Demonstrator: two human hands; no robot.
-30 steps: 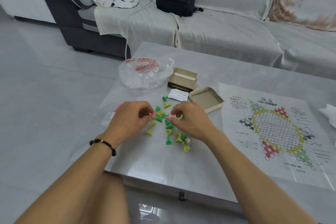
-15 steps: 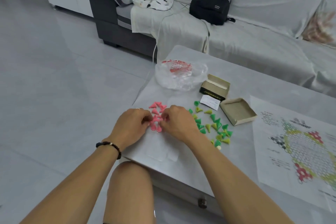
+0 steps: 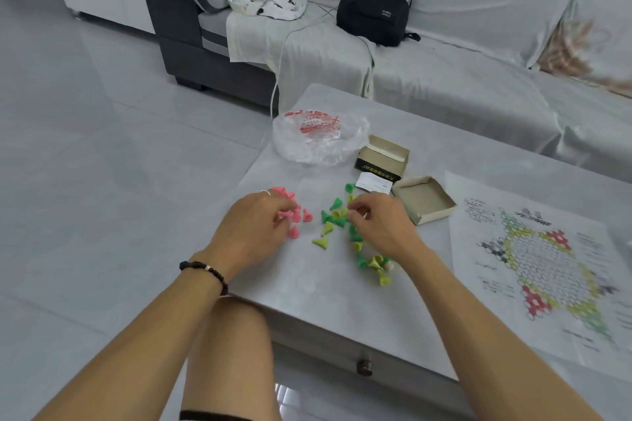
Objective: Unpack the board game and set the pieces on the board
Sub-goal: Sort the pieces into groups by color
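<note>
Right hand (image 3: 379,225) shifted off pink plastic cone pieces (image 3: 293,214) onto green-yellow cones (image 3: 337,215), grip pinching (what, unclear). Left hand (image 3: 254,229) curled over pinks. Paper hexagon board (image 3: 543,260) lies right, nearer right hand.

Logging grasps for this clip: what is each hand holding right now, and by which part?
Left hand rests among the pink pieces; right hand is over the green pieces. Whether either grips a piece cannot be told.

Black bag (image 3: 374,12) – grey sofa (image 3: 461,55)
</note>
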